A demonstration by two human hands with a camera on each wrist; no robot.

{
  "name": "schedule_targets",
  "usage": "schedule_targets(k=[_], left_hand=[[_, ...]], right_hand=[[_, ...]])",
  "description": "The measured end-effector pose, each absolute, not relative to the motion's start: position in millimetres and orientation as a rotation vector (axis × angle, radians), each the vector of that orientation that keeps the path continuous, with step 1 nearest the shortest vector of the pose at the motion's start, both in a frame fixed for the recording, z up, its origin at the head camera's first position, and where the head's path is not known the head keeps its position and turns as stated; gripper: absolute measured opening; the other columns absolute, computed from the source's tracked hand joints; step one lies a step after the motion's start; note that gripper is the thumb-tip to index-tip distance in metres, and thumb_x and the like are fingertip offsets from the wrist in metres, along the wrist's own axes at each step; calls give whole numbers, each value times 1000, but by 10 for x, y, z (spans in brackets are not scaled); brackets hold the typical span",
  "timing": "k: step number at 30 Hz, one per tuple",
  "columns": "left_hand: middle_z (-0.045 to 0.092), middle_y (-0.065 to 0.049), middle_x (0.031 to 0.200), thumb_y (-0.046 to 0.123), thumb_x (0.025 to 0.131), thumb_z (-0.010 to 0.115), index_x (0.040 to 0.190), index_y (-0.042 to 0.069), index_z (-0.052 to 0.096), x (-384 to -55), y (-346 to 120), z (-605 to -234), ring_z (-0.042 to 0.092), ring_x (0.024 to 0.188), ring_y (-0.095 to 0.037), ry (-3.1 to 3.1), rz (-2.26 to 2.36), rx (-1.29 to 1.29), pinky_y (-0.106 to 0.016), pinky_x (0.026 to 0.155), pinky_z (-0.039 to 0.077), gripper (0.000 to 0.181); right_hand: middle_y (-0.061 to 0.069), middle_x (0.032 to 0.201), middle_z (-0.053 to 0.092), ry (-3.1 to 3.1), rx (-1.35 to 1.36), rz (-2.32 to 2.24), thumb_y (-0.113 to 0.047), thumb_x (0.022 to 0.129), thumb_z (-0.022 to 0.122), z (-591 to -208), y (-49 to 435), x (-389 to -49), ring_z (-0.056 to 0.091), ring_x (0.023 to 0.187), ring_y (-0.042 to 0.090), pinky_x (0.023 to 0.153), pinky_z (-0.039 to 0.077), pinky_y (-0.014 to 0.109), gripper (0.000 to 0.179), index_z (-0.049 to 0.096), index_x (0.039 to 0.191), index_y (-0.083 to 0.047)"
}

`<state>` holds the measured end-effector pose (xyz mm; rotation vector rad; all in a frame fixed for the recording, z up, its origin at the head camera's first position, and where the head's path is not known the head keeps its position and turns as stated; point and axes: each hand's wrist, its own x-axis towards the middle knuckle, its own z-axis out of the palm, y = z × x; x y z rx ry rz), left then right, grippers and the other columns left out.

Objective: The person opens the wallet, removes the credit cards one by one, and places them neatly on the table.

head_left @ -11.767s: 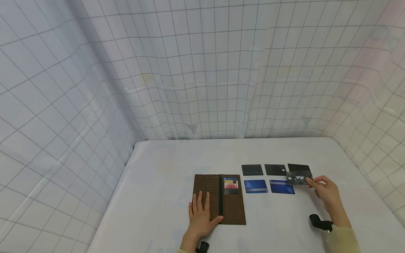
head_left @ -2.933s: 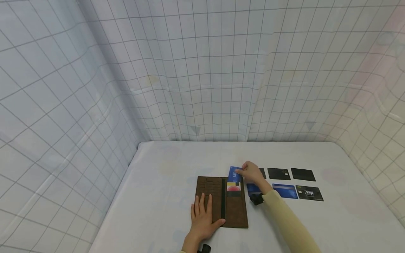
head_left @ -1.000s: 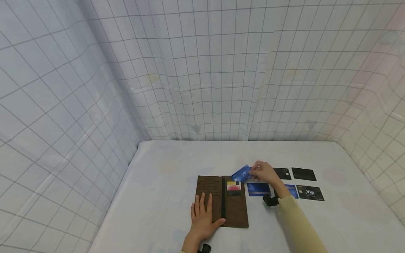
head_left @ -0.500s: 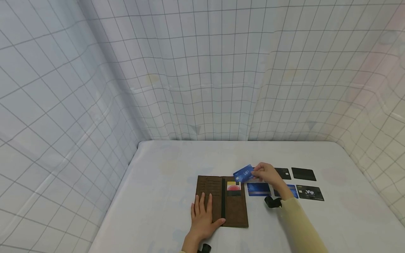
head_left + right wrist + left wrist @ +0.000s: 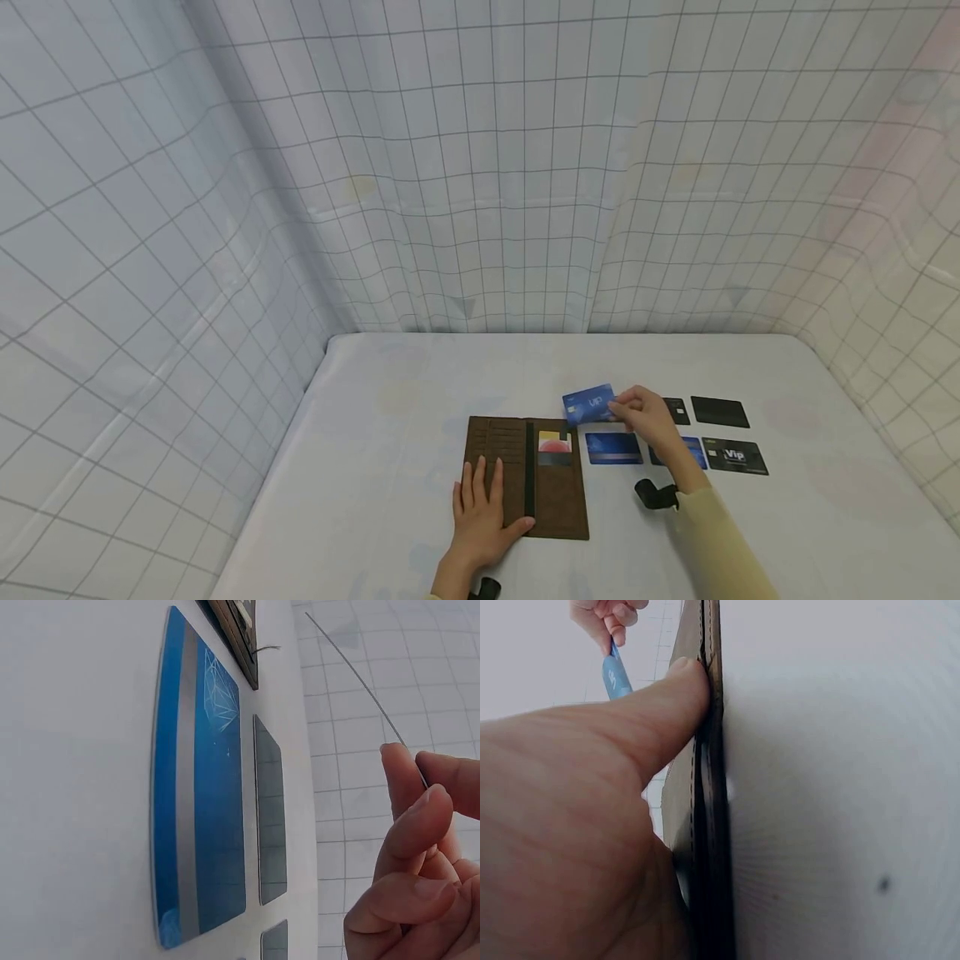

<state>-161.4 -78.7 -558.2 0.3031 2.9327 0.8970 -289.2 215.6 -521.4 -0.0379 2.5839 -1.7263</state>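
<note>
My left hand [image 5: 480, 521] lies with straight, spread fingers on the left half of an unfolded brown wallet [image 5: 558, 504]; in the left wrist view its thumb [image 5: 679, 694] rests against the wallet's edge. My right hand [image 5: 651, 417] pinches a blue VIP card [image 5: 587, 404] by its right end, between thumb and fingers. This card is raised over the wallet's top right corner, tilted slightly. The right wrist view shows the held card [image 5: 360, 679] edge-on as a thin line. A red and yellow card [image 5: 555, 446] sits in a pocket of the wallet's right half.
Right of the wallet lie a blue striped card [image 5: 613, 450], another blue card [image 5: 694, 452] partly behind my right wrist, and a black Vip card [image 5: 735, 457]. Behind them are black cards [image 5: 720, 412], partly covered by my right hand. Gridded white curtains [image 5: 465, 208] enclose the white table [image 5: 360, 467].
Earlier my right hand held the black Vip card at the far right, now on the table. It since drew the blue VIP card rightward from the wallet's top, turning it nearly level. Left hand stays.
</note>
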Motion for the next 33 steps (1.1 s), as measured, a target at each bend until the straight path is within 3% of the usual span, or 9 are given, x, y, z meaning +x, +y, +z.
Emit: schedule_targets(k=[6,17,33], left_hand=[[5,-27,152,56,84,62,149,-1,19,-1614,-785,-5580,-4,138,-45,2930,898,304,-63,104,-1,97],[6,-27,152,56,84,62,149,-1,19,-1618,-777,-5582,-3,138,-45,2937,893,304,-63,103,-1,97],[6,-27,152,57,83,62,149,-1,19,-1629,-779,-5647,-3,137,-46,2962,906,319,-63,102,-2,97]], right_hand=[[8,79,68,2618,-1,-1729,-21,92,64,-5203,2199,-2761,52,59,20,57,38,31,24,55,98,0],[13,77,66,2576,91,-1813,-14,91,65,-5196,2270,-2483,50,57,21,50,40,29,21,53,97,3],[11,72,64,2529,190,-1686,-16,90,67,-5357,2445,-2066,49,54,18,51,36,28,22,53,93,2]])
